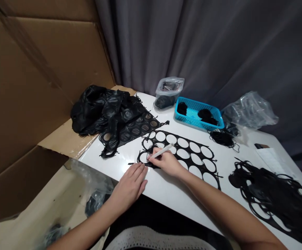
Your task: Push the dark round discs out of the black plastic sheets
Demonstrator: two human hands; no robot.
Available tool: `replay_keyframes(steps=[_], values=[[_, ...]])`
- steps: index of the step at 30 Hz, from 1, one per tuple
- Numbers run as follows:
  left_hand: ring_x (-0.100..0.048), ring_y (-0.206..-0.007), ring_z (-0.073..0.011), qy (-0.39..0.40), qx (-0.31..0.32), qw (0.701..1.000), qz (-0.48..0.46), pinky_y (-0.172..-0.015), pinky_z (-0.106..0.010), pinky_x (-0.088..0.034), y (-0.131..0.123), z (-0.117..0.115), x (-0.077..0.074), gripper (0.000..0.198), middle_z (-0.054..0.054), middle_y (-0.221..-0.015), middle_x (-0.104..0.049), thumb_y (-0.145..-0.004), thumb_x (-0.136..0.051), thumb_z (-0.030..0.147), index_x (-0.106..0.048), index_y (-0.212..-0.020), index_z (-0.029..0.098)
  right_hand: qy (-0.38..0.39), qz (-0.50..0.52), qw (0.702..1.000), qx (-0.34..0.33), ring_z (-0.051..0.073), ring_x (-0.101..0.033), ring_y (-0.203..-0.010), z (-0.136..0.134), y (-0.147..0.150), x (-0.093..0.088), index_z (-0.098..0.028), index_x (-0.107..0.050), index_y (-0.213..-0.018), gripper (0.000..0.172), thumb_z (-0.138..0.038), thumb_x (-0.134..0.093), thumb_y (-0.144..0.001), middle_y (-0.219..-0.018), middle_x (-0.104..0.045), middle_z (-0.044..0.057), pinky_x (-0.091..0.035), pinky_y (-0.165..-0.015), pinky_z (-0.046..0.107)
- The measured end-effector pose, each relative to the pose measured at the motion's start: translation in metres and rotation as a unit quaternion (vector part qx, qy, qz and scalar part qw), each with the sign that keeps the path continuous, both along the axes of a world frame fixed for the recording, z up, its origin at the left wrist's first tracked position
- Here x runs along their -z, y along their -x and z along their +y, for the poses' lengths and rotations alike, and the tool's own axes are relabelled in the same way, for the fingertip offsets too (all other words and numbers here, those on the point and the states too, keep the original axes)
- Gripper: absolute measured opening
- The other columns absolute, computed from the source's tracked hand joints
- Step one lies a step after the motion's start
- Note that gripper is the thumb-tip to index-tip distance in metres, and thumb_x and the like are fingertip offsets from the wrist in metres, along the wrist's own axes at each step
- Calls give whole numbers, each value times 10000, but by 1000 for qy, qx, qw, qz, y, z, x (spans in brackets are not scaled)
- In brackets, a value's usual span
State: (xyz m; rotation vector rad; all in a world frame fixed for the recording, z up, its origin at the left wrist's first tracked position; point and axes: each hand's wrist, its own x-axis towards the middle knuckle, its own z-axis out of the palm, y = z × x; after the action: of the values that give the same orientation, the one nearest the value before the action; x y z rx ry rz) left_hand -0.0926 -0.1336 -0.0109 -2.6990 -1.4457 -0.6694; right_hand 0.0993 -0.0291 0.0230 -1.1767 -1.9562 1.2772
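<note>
My right hand (166, 161) grips a white pen-shaped tool (164, 150). Its lower end meets the left part of a black sheet full of round holes (190, 152); the tip is hidden by my fingers. The sheet lies flat on the white table, with loose strips at its edges. My left hand (134, 182) rests flat at the near table edge, fingers stretched, fingertips by the sheet's near left corner. Left of the sheet lies a heap of black material (101, 111), partly sheets with round pieces still in them.
At the back of the white table (164, 194) stand a clear plastic bag (168, 93) and a blue basket (190, 119) holding black bundles. A tangle of black cut-out strips (276, 198) covers the right side, near a paper slip (272, 160). Tall cardboard (41, 69) borders the left.
</note>
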Motion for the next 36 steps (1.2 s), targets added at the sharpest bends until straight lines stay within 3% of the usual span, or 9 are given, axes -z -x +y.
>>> replay_keyframes(steps=[4,12,20,24,26,28,31,33,36], values=[[-549,-1253,-299,4,1,1000,7,-1065,-478,-466,1,-1,2,340,-154,-1304,-617,-1010,-460,240,-554,-1306,102,-10,-2,1000,-19,169,-589,-790,-11,8,6,-213,-531,-676,180,-214,-592,-845,-832,-700,0,-418,-715,296],[-538,-1262,-306,8,7,1000,2,-1082,-496,-446,0,-2,3,328,-159,-1291,-626,-999,-476,222,-573,-1282,85,-57,-16,998,-38,193,-573,-902,-14,9,9,-219,-580,-708,174,-166,-608,-871,-895,-714,5,-428,-805,324],[-559,-1240,-294,2,5,1000,-23,-1059,-482,-464,0,0,3,336,-164,-1294,-619,-989,-476,209,-563,-1297,105,-195,-40,973,-116,209,-506,-846,-22,5,16,-217,-534,-776,203,-231,-493,-974,-841,-620,48,-416,-783,349],[-569,-1224,-288,7,5,999,-31,-1057,-480,-460,2,1,4,325,-156,-1285,-622,-985,-472,196,-562,-1288,119,-264,-80,948,-161,237,-480,-855,-22,9,16,-214,-517,-805,110,-252,-559,-899,-871,-598,71,-400,-788,388],[-570,-1222,-283,12,5,999,-35,-1051,-474,-460,3,2,3,314,-146,-1285,-621,-986,-469,194,-566,-1280,142,-272,-71,956,-89,228,-486,-815,-8,7,11,-224,-486,-747,171,-235,-506,-916,-813,-586,59,-394,-768,379],[-573,-1216,-281,16,8,999,-39,-1033,-464,-467,5,4,2,298,-137,-1280,-623,-988,-470,198,-572,-1265,159,-250,-39,965,67,213,-499,-768,15,-6,2,-234,-446,-682,269,-257,-456,-950,-742,-567,38,-394,-743,363],[-589,-1161,-268,33,11,998,-42,-982,-438,-482,8,11,-3,256,-116,-1232,-635,-1001,-464,209,-578,-1227,177,-157,52,944,285,208,-561,-805,50,-48,-12,-238,-474,-674,276,-372,-601,-880,-779,-613,22,-410,-722,344],[-601,-1080,-251,51,8,998,-41,-919,-409,-495,10,20,-6,235,-104,-1165,-639,-1010,-451,209,-576,-1207,184,-96,116,924,351,194,-574,-780,60,-85,-19,-237,-497,-661,298,-408,-704,-791,-786,-624,16,-420,-677,329],[-591,-997,-251,66,-2,997,-37,-844,-396,-493,9,35,-12,252,-108,-1125,-621,-1008,-443,209,-560,-1230,184,-4,176,908,381,183,-586,-717,48,-135,-21,-243,-483,-631,362,-405,-800,-692,-763,-643,22,-423,-550,300]])
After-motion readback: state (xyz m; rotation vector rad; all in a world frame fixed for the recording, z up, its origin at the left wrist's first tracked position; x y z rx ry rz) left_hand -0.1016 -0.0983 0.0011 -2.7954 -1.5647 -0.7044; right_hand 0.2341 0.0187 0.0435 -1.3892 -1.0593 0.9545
